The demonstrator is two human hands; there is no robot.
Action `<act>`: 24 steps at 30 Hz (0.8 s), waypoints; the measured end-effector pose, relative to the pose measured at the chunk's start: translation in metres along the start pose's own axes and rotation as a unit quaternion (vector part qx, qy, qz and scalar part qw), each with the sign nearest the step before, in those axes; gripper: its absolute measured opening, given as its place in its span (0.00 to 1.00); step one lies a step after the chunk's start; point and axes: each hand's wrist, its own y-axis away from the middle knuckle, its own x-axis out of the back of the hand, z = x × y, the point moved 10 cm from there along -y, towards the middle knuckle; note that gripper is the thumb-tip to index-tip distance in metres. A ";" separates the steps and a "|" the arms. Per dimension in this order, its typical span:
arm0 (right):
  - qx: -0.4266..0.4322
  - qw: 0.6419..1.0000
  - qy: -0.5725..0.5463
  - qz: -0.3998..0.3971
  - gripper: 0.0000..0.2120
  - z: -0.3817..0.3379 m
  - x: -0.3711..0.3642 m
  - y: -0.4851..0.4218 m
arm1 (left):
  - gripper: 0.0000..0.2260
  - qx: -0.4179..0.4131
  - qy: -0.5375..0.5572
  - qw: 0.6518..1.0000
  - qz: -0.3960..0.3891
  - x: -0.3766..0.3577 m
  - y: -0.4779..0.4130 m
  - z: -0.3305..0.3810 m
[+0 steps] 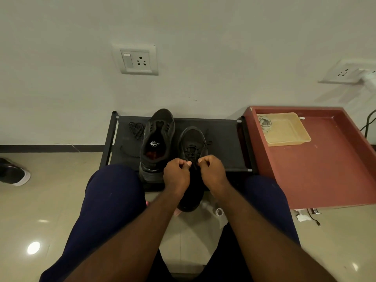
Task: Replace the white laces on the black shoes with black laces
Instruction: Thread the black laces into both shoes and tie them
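Two pinch grips on black lace [192,151] of shoe [193,134]: left hand [176,175], right hand [212,173].

Left hand [176,176] and right hand [212,171] pinch the black lace [192,152] over the right shoe [193,139].

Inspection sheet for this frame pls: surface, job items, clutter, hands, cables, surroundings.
Surface: black rack shelf holding both shoes.
Job's things: left shoe unlaced, spare black lace beside it; right shoe laced in black; white laces in tray.
Clutter: tape roll on floor.
Hands: left hand, right hand each pinch the threaded lace.
Cables: thin black cable on floor by red table.
Surroundings: wall socket, another shoe far left.
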 end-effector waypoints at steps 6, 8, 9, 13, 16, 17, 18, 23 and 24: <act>-0.038 0.996 -0.083 0.015 0.09 0.007 0.009 0.002 | 0.07 -0.041 -0.006 0.999 0.026 0.009 -0.002 0.017; -0.033 0.996 -0.075 -0.027 0.11 0.006 0.001 0.004 | 0.07 -0.047 -0.025 0.998 0.028 0.010 0.000 0.017; -0.025 0.996 -0.081 -0.040 0.10 0.003 0.001 0.004 | 0.07 -0.050 -0.035 0.998 0.029 0.010 0.002 0.018; 0.014 0.997 -0.058 -0.050 0.06 -0.008 0.008 0.000 | 0.05 -0.077 -0.071 0.994 0.036 0.012 0.003 0.024; 0.049 0.998 -0.033 0.006 0.06 -0.012 0.018 -0.002 | 0.05 -0.101 -0.070 0.991 0.052 0.015 0.003 0.035; 0.049 0.997 -0.053 0.026 0.07 -0.011 0.021 -0.002 | 0.05 -0.111 -0.068 0.990 0.062 0.016 0.004 0.039; 0.041 0.994 -0.090 0.042 0.06 -0.009 0.022 -0.002 | 0.06 -0.115 -0.064 0.989 0.072 0.017 0.003 0.042; 0.033 0.972 -0.216 0.082 0.05 -0.009 0.023 0.003 | 0.05 -0.094 0.025 0.990 0.101 0.023 -0.004 0.039; 0.033 0.968 -0.232 0.091 0.04 -0.010 0.025 0.003 | 0.05 -0.095 0.036 0.990 0.101 0.023 -0.006 0.041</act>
